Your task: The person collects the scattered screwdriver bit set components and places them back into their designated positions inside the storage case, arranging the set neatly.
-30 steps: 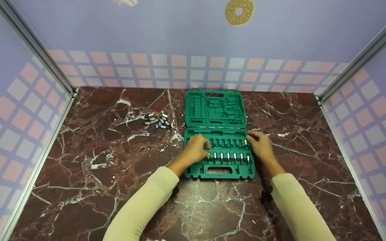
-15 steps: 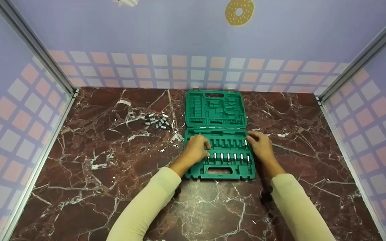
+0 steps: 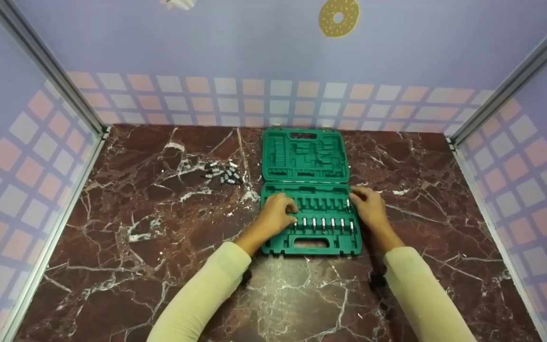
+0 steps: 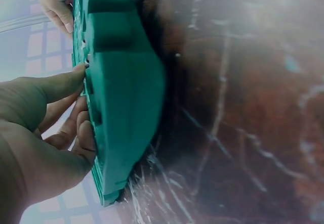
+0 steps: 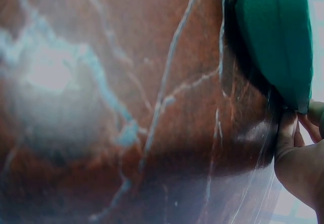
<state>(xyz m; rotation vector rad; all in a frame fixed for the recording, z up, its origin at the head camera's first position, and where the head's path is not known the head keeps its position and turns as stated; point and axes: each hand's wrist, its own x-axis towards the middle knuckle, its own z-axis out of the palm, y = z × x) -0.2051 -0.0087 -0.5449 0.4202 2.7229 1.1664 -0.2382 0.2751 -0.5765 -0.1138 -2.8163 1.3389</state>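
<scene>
A green plastic tool case (image 3: pixel 278 248) lies unfolded on the table. In its near half, a row of several silver socket bits (image 3: pixel 323 223) with dark tips fills the lower slots. One more socket bit (image 3: pixel 348 204) sits at the right end of the upper row. My left hand (image 3: pixel 273 216) is over the left part, thumb tip right at the leftmost bit of the lower row, a gap showing between thumb and index finger. In the left wrist view, its other fingers rest bent along the case edge. My right hand (image 3: pixel 371 206) grips the case's right edge near the hinge.
Left of the case, a loose pile of socket bits (image 3: pixel 228 178) lies on the brown marbled table (image 3: pixel 159 270). The case's molded lid (image 3: pixel 321 176) lies open toward the back wall. Printed panels (image 3: pixel 235 42) enclose the back and both sides.
The left forearm has shifted slightly, while its thumb stays at the leftmost bit. My right hand and the case have kept their places.
</scene>
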